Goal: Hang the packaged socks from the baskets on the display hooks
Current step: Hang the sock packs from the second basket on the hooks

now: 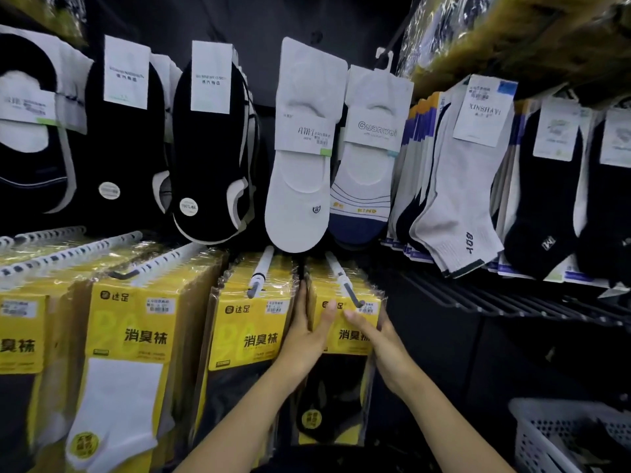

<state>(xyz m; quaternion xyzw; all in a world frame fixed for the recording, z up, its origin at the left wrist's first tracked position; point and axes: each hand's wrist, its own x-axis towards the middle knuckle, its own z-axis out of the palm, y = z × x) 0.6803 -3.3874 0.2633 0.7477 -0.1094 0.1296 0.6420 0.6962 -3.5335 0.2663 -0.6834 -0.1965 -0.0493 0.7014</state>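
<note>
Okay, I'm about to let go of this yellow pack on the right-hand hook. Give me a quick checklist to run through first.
1. Grip: the left hand and the right hand hold the yellow sock pack by its sides, thumbs on its front: ok.
2. Pack's hole threaded on the hook: cannot tell; the hook's tip lies across the pack's top edge.
3. Label facing out and upright: ok.
4. Right product: the neighbouring pack on the next hook has the same yellow label: ok.
5. More stock in the basket: cannot tell.
</note>
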